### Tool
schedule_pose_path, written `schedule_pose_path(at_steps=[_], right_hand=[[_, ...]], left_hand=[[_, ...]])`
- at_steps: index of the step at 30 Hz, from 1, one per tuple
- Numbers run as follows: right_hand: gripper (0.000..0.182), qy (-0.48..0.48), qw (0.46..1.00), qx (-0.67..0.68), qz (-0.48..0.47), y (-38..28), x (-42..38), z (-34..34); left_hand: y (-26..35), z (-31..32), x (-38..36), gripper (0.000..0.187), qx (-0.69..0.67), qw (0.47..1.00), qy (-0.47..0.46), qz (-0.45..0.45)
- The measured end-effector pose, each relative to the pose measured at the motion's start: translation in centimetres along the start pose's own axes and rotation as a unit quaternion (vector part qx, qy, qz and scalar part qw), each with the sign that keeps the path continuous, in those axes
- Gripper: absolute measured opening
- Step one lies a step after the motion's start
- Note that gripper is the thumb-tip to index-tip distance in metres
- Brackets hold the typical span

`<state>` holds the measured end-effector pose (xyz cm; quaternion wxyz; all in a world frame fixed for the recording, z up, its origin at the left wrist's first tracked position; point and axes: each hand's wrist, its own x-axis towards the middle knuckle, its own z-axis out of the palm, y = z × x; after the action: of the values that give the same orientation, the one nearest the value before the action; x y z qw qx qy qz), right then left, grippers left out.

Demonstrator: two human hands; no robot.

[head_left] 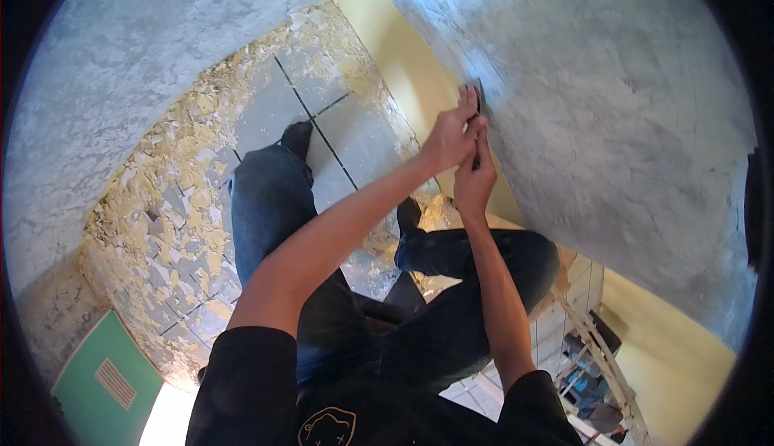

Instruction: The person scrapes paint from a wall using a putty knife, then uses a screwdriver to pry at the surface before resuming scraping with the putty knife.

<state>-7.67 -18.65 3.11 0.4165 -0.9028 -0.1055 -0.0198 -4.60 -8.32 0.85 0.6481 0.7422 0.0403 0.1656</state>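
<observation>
A scraper (480,98) with a dark blade is pressed against the wall, where bare grey plaster (613,116) meets the yellow paint (415,59). My right hand (476,182) is closed around its handle, which is mostly hidden by the fingers. My left hand (451,136) lies just above the right one, its fingers closed and pressing on the scraper near the blade. The two hands touch or overlap.
Paint flakes (181,180) cover much of the tiled floor (334,136) along the left wall. A green panel with a vent (105,373) stands at lower left. At lower right, a wooden frame (601,341) stands near blue and dark items. My bent legs (274,204) are below.
</observation>
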Motion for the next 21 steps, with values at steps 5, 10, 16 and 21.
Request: schedule_pose_path(at_steps=[5, 10, 16, 21], right_hand=[[0.047, 0.006, 0.999, 0.036, -0.015, 0.0, -0.6, 0.7], [0.049, -0.044, 0.997, 0.026, 0.06, -0.1, 0.9, 1.0], [0.052, -0.012, 0.999, 0.048, 0.001, -0.3, -0.2, 1.2], [0.049, -0.035, 0.998, 0.003, 0.043, -0.6, -0.1, 1.1]], left_hand=[[1.6, 0.1, -0.8, 0.052, -0.085, 0.995, -0.021, -0.055], [1.0, -0.6, 0.5, 0.05, -0.063, 0.995, -0.017, -0.074], [-1.2, 1.1, -0.3, 0.049, 0.059, 0.99, 0.056, 0.115], [1.1, -0.2, -0.3, 0.051, -0.07, 0.995, -0.03, -0.063]])
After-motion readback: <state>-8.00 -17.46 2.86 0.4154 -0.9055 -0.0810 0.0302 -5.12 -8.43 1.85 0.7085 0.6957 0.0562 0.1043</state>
